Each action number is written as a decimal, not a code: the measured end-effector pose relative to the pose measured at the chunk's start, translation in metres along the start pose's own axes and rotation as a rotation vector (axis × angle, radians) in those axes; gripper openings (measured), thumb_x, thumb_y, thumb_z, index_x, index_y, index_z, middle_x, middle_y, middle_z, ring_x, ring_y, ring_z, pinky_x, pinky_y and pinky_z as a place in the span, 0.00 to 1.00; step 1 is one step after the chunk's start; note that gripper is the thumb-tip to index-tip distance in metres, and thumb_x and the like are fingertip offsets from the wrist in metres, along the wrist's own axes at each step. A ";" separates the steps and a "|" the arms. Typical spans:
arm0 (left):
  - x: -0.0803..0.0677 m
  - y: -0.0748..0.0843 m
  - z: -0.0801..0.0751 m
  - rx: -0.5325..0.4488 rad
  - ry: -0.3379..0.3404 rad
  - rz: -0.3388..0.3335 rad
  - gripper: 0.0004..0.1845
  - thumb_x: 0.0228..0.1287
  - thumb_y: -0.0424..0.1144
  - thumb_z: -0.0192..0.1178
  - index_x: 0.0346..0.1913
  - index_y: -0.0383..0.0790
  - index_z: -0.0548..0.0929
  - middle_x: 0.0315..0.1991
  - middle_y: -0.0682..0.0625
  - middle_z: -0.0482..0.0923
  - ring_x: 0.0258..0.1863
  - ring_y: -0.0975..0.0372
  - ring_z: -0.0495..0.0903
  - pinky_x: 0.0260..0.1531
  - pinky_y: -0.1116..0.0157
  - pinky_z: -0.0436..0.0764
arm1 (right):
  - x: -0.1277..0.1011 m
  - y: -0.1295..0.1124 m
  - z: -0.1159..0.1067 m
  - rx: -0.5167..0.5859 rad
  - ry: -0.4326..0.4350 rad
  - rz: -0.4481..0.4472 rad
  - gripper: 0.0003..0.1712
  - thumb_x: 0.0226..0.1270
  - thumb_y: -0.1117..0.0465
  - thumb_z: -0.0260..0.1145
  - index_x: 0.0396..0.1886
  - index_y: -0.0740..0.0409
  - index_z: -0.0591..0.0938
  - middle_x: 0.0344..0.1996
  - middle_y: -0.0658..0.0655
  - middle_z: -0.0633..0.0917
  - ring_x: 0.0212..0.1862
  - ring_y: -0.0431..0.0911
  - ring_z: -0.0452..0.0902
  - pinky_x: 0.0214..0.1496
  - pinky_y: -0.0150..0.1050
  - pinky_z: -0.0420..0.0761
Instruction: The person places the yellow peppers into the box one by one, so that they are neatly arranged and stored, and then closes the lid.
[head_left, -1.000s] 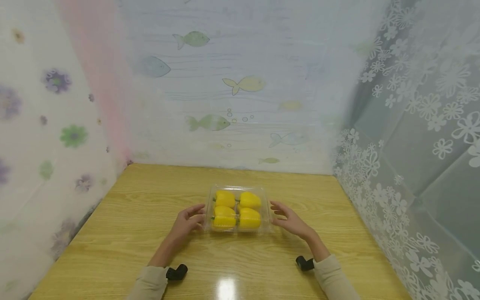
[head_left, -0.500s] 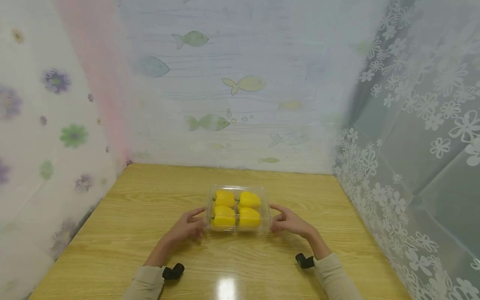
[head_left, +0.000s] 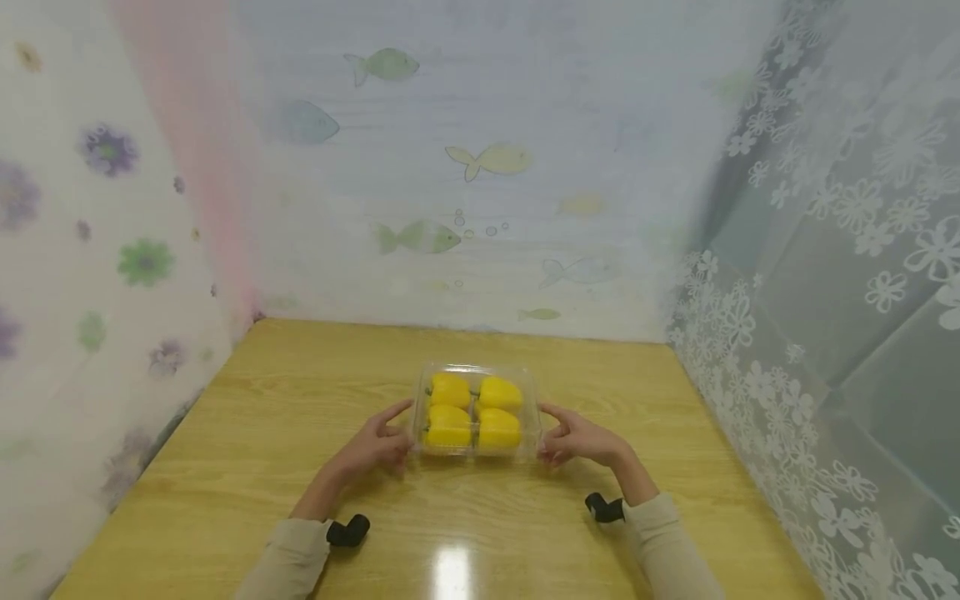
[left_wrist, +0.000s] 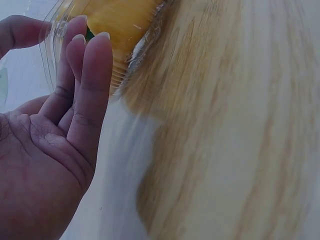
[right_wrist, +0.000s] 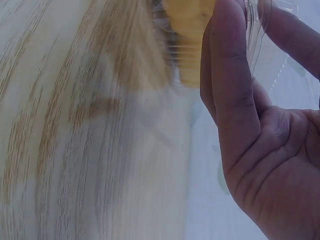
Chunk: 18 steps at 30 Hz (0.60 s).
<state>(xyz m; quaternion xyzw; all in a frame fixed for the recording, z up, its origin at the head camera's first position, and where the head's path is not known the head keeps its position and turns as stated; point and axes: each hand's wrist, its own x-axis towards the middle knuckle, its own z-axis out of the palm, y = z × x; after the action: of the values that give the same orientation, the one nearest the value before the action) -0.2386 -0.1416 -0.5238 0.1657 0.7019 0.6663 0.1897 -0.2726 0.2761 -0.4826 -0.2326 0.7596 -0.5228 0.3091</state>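
A clear plastic clamshell box [head_left: 474, 457] sits in the middle of the head view, with several yellow bell peppers [head_left: 450, 426] in two rows inside. At its left edge my left hand [head_left: 369, 443] pinches the rim. In the left wrist view, the thumb is on one side of the clear rim [left_wrist: 49, 62] and the fingers [left_wrist: 92, 85] are on the other, near a pepper's green stem. My right hand [head_left: 583, 440] pinches the opposite edge. The right wrist view shows the rim between its thumb and fingers [right_wrist: 232, 90]. The fingers partly hide the box there.
The box is over a wooden table [head_left: 480, 517]. Behind the table hangs a pale cloth with printed fish [head_left: 420, 237]. Flowered sheets [head_left: 146, 262] flank the table on both sides. Black angled pieces [head_left: 348, 531] stick out from both sleeves.
Both hands have closed in from beside the box to pinch its left and right edges. The head view has tilted slightly.
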 end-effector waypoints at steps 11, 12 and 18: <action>0.003 -0.003 0.001 -0.018 0.005 -0.015 0.45 0.72 0.32 0.58 0.83 0.39 0.43 0.35 0.43 0.85 0.26 0.58 0.82 0.32 0.57 0.87 | 0.003 0.003 0.001 0.033 0.004 0.010 0.49 0.77 0.65 0.61 0.83 0.65 0.40 0.43 0.72 0.87 0.43 0.56 0.85 0.45 0.50 0.87; 0.003 -0.004 0.001 -0.022 0.004 -0.015 0.45 0.72 0.32 0.58 0.83 0.40 0.43 0.35 0.42 0.85 0.27 0.58 0.82 0.32 0.57 0.87 | 0.003 0.004 0.001 0.032 0.005 0.011 0.49 0.77 0.65 0.61 0.83 0.65 0.40 0.43 0.71 0.87 0.43 0.56 0.85 0.46 0.50 0.87; 0.002 -0.004 0.003 -0.033 -0.008 -0.016 0.45 0.73 0.32 0.57 0.83 0.42 0.42 0.34 0.45 0.84 0.28 0.58 0.82 0.34 0.58 0.87 | 0.002 0.005 0.002 0.030 0.019 0.016 0.49 0.77 0.65 0.60 0.83 0.62 0.38 0.42 0.69 0.88 0.44 0.57 0.86 0.47 0.50 0.86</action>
<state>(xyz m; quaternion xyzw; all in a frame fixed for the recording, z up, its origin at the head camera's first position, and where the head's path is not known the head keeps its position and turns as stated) -0.2393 -0.1382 -0.5284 0.1596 0.6914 0.6755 0.2005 -0.2731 0.2753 -0.4879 -0.2169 0.7564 -0.5338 0.3096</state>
